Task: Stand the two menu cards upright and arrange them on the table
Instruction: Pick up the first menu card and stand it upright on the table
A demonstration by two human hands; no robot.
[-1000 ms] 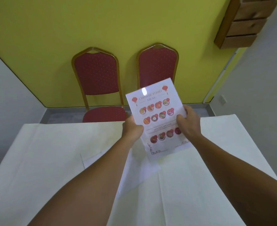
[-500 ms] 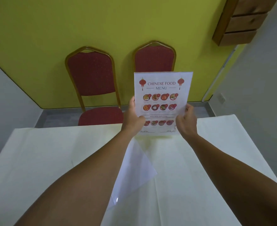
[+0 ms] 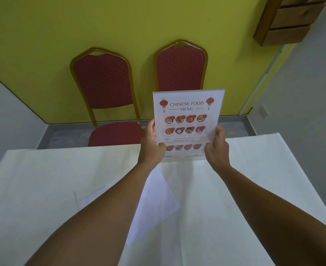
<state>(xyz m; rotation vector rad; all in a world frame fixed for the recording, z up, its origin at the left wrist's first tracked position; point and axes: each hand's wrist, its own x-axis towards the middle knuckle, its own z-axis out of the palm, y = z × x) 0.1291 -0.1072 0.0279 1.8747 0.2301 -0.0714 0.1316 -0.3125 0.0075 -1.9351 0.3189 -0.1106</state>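
Observation:
A "Chinese Food Menu" card in a clear holder stands upright near the far edge of the white table, its printed side facing me. My left hand grips its left edge and my right hand grips its lower right edge. The second menu card lies flat on the tablecloth, plain side up, partly hidden under my left forearm.
Two red padded chairs with gold frames, the left chair and the right chair, stand behind the table against a yellow-green wall. A wooden shelf unit hangs at the upper right.
The held card has gone from tilted to upright and squared to me, its base now down at the table's far edge. The flat card has stayed where it was.

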